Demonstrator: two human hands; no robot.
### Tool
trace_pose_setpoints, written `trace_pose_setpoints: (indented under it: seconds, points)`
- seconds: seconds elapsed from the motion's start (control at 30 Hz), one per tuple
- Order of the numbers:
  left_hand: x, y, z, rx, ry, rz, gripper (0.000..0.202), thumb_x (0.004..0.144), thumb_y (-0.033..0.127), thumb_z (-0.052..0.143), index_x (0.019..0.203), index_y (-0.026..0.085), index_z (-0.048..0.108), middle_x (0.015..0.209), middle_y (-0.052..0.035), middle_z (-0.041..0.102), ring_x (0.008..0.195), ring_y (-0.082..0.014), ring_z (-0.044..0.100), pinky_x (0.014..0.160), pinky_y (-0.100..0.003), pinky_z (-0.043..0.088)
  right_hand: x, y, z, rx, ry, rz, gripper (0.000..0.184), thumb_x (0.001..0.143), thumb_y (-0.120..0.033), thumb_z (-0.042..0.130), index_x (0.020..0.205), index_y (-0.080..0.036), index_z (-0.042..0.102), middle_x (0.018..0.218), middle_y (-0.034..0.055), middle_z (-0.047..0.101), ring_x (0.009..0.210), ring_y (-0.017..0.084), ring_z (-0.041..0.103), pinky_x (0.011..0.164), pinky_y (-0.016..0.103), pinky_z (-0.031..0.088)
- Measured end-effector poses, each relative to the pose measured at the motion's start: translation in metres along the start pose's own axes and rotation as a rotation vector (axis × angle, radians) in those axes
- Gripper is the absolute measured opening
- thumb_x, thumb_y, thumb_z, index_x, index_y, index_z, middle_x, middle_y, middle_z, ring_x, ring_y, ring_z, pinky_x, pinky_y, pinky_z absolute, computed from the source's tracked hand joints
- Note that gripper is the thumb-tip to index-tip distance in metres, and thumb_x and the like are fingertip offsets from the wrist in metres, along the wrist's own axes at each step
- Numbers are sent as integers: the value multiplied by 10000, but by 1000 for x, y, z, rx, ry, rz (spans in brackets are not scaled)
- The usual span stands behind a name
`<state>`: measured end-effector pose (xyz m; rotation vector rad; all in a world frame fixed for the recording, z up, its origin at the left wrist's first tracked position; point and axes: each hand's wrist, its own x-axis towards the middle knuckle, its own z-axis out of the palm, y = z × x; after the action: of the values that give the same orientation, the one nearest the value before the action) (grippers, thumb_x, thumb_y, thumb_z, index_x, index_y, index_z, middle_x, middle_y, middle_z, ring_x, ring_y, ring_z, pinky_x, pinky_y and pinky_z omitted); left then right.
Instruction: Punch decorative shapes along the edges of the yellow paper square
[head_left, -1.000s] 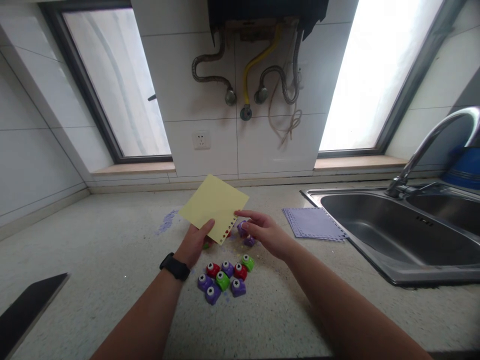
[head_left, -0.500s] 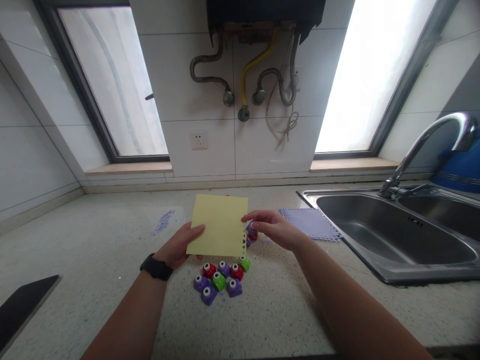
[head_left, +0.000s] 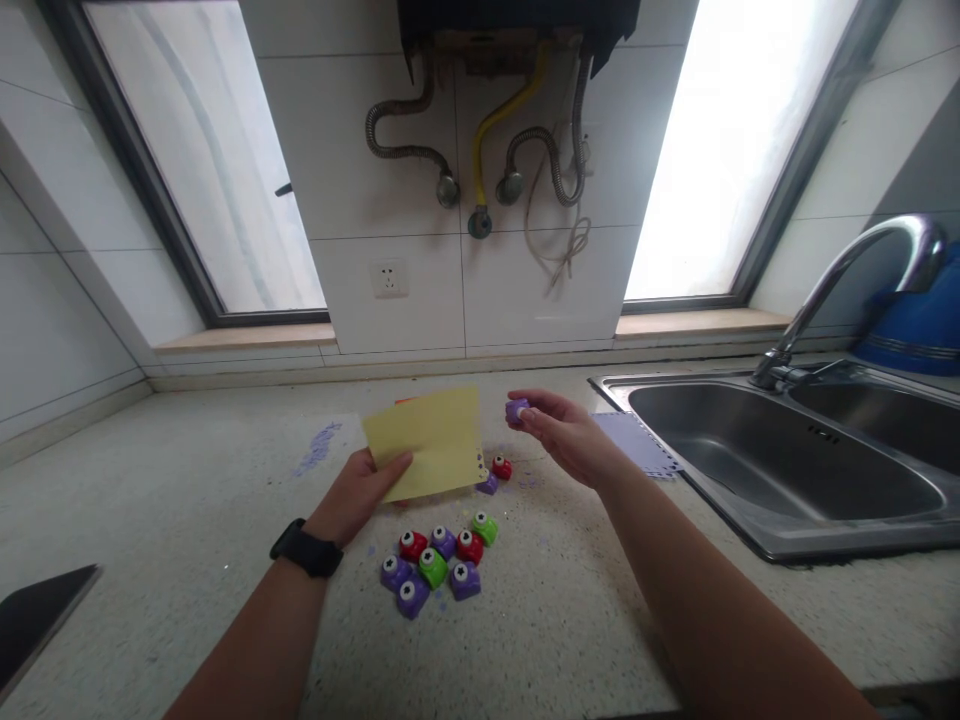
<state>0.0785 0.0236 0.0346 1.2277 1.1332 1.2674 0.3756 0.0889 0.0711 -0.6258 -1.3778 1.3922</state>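
My left hand pinches a sheet of yellow paper by its left side, thumb on top. Small punched holes run along the lower part of the sheet's right edge. To the right, my right hand grips a small purple craft punch between thumb and fingers, apart from the paper. A red punch and another purple punch sit on the counter by the paper's right corner. Nearer to me lies a group of several purple, red and green punches, among them a green punch.
Punched purple paper sheets lie behind my right hand, beside the steel sink. Purple paper scraps are on the counter at left. A dark flat object is at the left edge. A faucet rises behind the sink.
My right hand has drawn the purple punch away from the paper's edge, up and to the right. The yellow sheet has tilted and shifted slightly left in my left hand.
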Motion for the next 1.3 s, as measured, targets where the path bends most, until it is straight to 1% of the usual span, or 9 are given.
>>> trace_pose_setpoints:
  seconds: [0.13, 0.2, 0.33, 0.47, 0.57, 0.73, 0.87, 1.13, 1.3]
  points:
    - [0, -5, 1, 63, 40, 49, 380, 799, 418, 810, 1078, 160, 792, 965, -121, 819, 816, -282, 770, 692, -378, 626, -5, -3, 8, 53, 15, -139, 367, 734, -217, 874, 1073, -253, 739, 1036, 38, 762, 1010, 175, 709, 999, 369, 535]
    - [0, -7, 1, 88, 70, 94, 392, 794, 422, 815, 1091, 168, 792, 998, -113, 818, 863, -283, 766, 736, -377, 626, -9, -6, 12, 51, 1, -195, 384, 729, -194, 873, 1081, -264, 734, 1047, 42, 763, 1039, 188, 708, 996, 379, 542]
    - [0, -10, -2, 132, 127, 170, 370, 777, 420, 830, 1070, 196, 806, 1063, -97, 815, 987, -289, 749, 886, -383, 601, -14, -14, 20, -46, -40, -360, 384, 733, -152, 861, 1075, -286, 749, 992, 25, 753, 964, 183, 702, 960, 388, 561]
    - [-2, -12, -5, 175, 186, 209, 305, 773, 408, 835, 1016, 223, 822, 1061, -77, 819, 1008, -284, 744, 950, -382, 578, -21, -19, 25, -116, -64, -497, 446, 720, -116, 859, 1109, -303, 748, 1045, 32, 743, 1017, 217, 687, 980, 435, 552]
    - [-3, -12, -6, 205, 208, 237, 283, 764, 404, 841, 980, 222, 829, 1012, -78, 825, 959, -292, 752, 918, -397, 594, -25, -20, 28, -141, -66, -509, 460, 708, -124, 868, 1116, -302, 749, 1085, 43, 745, 1051, 244, 689, 1006, 477, 543]
    - [-4, -7, -1, 159, 260, 223, 317, 693, 421, 884, 921, 208, 827, 961, -90, 825, 910, -317, 764, 862, -433, 625, -28, -21, 30, -152, -116, -571, 498, 711, -108, 863, 1149, -312, 738, 1096, 43, 747, 1063, 244, 690, 976, 469, 567]
    - [-5, -3, 4, 142, 205, 248, 280, 730, 432, 855, 889, 203, 829, 933, -98, 819, 876, -304, 766, 823, -413, 638, -28, -21, 30, -153, -151, -593, 514, 722, -92, 849, 1165, -323, 731, 1094, 39, 744, 1054, 243, 689, 961, 461, 567]
    - [-5, 0, 4, 149, 211, 263, 280, 748, 440, 843, 896, 202, 829, 922, -102, 822, 850, -303, 769, 785, -407, 646, -30, -21, 30, -173, -201, -594, 538, 727, -68, 841, 1185, -327, 727, 1093, 46, 735, 1039, 242, 677, 955, 458, 548]
    - [-5, 0, 5, 137, 219, 260, 296, 724, 450, 863, 875, 198, 830, 902, -103, 826, 838, -307, 776, 786, -416, 653, -29, -20, 31, -181, -227, -596, 531, 725, -76, 842, 1184, -319, 729, 1088, 51, 737, 1032, 245, 682, 947, 456, 552]
